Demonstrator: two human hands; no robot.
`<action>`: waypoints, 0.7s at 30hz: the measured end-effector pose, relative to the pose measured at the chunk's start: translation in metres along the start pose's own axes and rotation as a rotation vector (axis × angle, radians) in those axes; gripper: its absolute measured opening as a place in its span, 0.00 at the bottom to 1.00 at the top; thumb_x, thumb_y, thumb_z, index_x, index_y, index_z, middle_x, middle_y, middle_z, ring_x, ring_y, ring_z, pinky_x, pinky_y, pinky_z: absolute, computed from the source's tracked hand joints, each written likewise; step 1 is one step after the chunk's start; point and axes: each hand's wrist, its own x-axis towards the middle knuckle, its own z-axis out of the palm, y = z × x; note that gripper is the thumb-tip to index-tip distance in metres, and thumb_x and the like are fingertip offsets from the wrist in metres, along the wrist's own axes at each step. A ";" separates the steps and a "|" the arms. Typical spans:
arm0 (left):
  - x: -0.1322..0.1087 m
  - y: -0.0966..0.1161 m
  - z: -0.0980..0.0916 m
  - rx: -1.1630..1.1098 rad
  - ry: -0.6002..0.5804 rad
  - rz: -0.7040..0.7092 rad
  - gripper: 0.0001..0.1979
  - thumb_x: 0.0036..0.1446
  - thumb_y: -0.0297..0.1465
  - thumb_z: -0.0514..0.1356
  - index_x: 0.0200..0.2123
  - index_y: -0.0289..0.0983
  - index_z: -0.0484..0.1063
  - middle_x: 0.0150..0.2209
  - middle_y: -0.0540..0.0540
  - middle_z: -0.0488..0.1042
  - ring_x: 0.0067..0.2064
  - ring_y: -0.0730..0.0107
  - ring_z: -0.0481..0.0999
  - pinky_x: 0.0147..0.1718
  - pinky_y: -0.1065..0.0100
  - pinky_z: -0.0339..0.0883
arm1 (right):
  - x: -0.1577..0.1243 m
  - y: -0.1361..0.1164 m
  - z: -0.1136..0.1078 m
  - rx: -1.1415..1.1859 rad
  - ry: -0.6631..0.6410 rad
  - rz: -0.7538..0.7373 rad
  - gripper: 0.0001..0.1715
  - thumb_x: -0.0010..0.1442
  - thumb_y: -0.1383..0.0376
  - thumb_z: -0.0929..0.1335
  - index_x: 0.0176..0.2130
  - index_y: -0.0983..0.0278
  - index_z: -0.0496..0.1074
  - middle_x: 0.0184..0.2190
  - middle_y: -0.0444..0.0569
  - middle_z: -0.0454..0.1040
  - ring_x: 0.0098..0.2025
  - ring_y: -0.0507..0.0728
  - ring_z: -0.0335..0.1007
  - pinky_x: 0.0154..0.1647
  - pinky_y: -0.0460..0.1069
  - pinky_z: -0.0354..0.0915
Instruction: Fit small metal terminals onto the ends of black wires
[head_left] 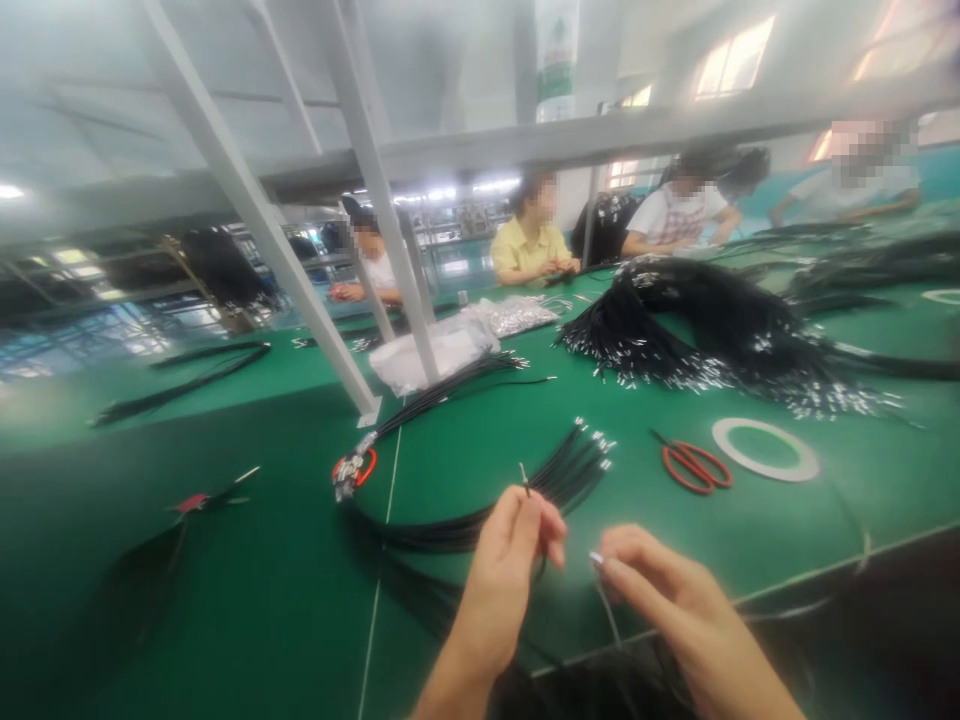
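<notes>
My left hand (504, 565) is closed in a pinch around a thin black cable (526, 490), whose pale tip points up above the fingers. To its right, my right hand (675, 595) pinches a small white piece (596, 558) between thumb and forefinger; its exact kind is too small to make out. A thin pale strand (609, 612) hangs below those fingers. The two hands are a short gap apart. Behind the left hand, a bundle of black cables (442, 535) with silvery ends curves across the green table (285, 600).
Red-handled scissors (696, 466) and a white tape ring (765, 450) lie right of the bundle. Large black cable piles (697, 310) sit farther back. A plastic bag (435, 350) lies by the white metal posts (382, 190). Several co-workers, one in a yellow shirt (529, 247), sit across the table.
</notes>
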 end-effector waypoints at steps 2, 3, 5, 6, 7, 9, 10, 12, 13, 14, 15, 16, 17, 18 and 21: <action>-0.003 -0.003 0.003 0.126 -0.081 -0.070 0.07 0.63 0.35 0.60 0.37 0.37 0.70 0.30 0.52 0.66 0.30 0.74 0.63 0.33 0.70 0.59 | -0.005 0.000 -0.007 0.004 0.028 0.021 0.19 0.57 0.50 0.71 0.26 0.61 0.73 0.23 0.42 0.67 0.28 0.54 0.62 0.31 0.47 0.61; -0.004 -0.005 0.005 0.179 -0.127 -0.096 0.06 0.60 0.32 0.62 0.39 0.36 0.71 0.31 0.52 0.66 0.31 0.73 0.64 0.34 0.70 0.59 | -0.007 -0.001 -0.010 0.009 0.031 0.042 0.19 0.57 0.50 0.72 0.26 0.62 0.73 0.21 0.41 0.66 0.26 0.53 0.61 0.29 0.47 0.60; -0.006 -0.009 0.009 0.288 -0.190 -0.106 0.06 0.55 0.27 0.64 0.38 0.35 0.74 0.32 0.51 0.68 0.34 0.71 0.66 0.35 0.70 0.60 | -0.012 -0.001 -0.013 0.026 0.045 0.079 0.20 0.56 0.50 0.72 0.26 0.62 0.73 0.20 0.40 0.65 0.24 0.51 0.59 0.26 0.46 0.58; -0.007 -0.010 0.011 0.347 -0.201 -0.089 0.04 0.55 0.26 0.63 0.36 0.35 0.75 0.32 0.50 0.68 0.35 0.70 0.66 0.35 0.70 0.59 | -0.014 -0.002 -0.014 0.035 0.051 0.092 0.20 0.55 0.50 0.73 0.26 0.63 0.74 0.20 0.39 0.65 0.23 0.50 0.58 0.25 0.46 0.57; -0.007 -0.011 0.013 0.403 -0.196 -0.065 0.02 0.55 0.26 0.63 0.34 0.35 0.75 0.31 0.51 0.69 0.34 0.70 0.66 0.34 0.70 0.59 | -0.015 -0.002 -0.015 0.049 0.057 0.104 0.20 0.55 0.50 0.73 0.27 0.63 0.74 0.20 0.39 0.64 0.23 0.50 0.57 0.25 0.46 0.56; -0.009 -0.011 0.017 0.505 -0.166 -0.011 0.04 0.57 0.27 0.61 0.30 0.36 0.74 0.28 0.52 0.67 0.32 0.71 0.65 0.31 0.70 0.57 | -0.017 -0.002 -0.017 0.099 0.047 0.124 0.20 0.54 0.50 0.74 0.28 0.64 0.75 0.20 0.39 0.65 0.22 0.49 0.57 0.24 0.45 0.55; -0.009 -0.010 0.018 0.543 -0.150 0.015 0.05 0.58 0.28 0.60 0.30 0.36 0.74 0.28 0.52 0.66 0.31 0.71 0.64 0.30 0.70 0.57 | -0.017 -0.002 -0.018 0.134 0.032 0.133 0.20 0.54 0.50 0.75 0.28 0.65 0.76 0.20 0.39 0.66 0.22 0.49 0.57 0.24 0.45 0.55; -0.010 -0.007 0.020 0.582 -0.139 0.036 0.05 0.59 0.29 0.60 0.31 0.36 0.74 0.27 0.53 0.65 0.29 0.72 0.62 0.28 0.70 0.56 | -0.018 -0.001 -0.019 0.207 0.005 0.160 0.20 0.53 0.51 0.76 0.27 0.66 0.76 0.20 0.40 0.67 0.22 0.48 0.58 0.24 0.44 0.54; -0.010 -0.006 0.021 0.578 -0.145 0.027 0.03 0.58 0.29 0.60 0.32 0.36 0.74 0.28 0.53 0.65 0.29 0.72 0.62 0.28 0.70 0.56 | -0.018 -0.001 -0.019 0.240 -0.001 0.177 0.20 0.52 0.51 0.76 0.27 0.66 0.75 0.20 0.40 0.67 0.22 0.47 0.58 0.24 0.44 0.54; -0.010 -0.005 0.021 0.562 -0.157 0.008 0.03 0.56 0.28 0.61 0.34 0.36 0.75 0.29 0.53 0.65 0.29 0.72 0.61 0.28 0.71 0.56 | -0.018 -0.001 -0.019 0.268 -0.001 0.192 0.21 0.51 0.51 0.76 0.26 0.66 0.75 0.20 0.40 0.67 0.22 0.47 0.57 0.24 0.43 0.54; -0.010 -0.005 0.022 0.543 -0.170 -0.015 0.05 0.54 0.27 0.62 0.36 0.35 0.76 0.29 0.53 0.65 0.29 0.73 0.61 0.28 0.71 0.56 | -0.019 -0.001 -0.019 0.289 0.002 0.204 0.21 0.51 0.52 0.77 0.26 0.66 0.75 0.20 0.40 0.67 0.22 0.47 0.57 0.23 0.43 0.54; -0.010 -0.005 0.022 0.526 -0.180 -0.037 0.06 0.53 0.27 0.63 0.36 0.35 0.76 0.29 0.53 0.65 0.29 0.73 0.60 0.28 0.71 0.55 | -0.019 -0.001 -0.019 0.299 -0.001 0.209 0.21 0.51 0.52 0.77 0.27 0.67 0.76 0.20 0.40 0.67 0.22 0.47 0.58 0.23 0.43 0.54; -0.010 -0.005 0.023 0.510 -0.185 -0.053 0.06 0.52 0.27 0.64 0.35 0.34 0.77 0.28 0.53 0.64 0.28 0.73 0.60 0.27 0.71 0.55 | -0.020 -0.001 -0.019 0.298 -0.003 0.210 0.20 0.51 0.52 0.77 0.28 0.66 0.76 0.20 0.40 0.67 0.22 0.47 0.58 0.24 0.43 0.54; -0.010 -0.006 0.024 0.498 -0.183 -0.060 0.04 0.52 0.28 0.64 0.33 0.34 0.76 0.28 0.54 0.64 0.28 0.74 0.59 0.27 0.72 0.54 | -0.020 0.000 -0.019 0.291 -0.008 0.205 0.20 0.51 0.52 0.77 0.28 0.66 0.76 0.20 0.40 0.68 0.22 0.47 0.58 0.24 0.43 0.55; -0.010 -0.010 0.025 0.466 -0.154 -0.043 0.04 0.53 0.28 0.62 0.28 0.34 0.75 0.27 0.53 0.65 0.28 0.74 0.61 0.27 0.72 0.55 | -0.022 0.000 -0.021 0.245 -0.026 0.205 0.19 0.52 0.52 0.76 0.31 0.66 0.77 0.21 0.40 0.69 0.22 0.48 0.59 0.24 0.43 0.56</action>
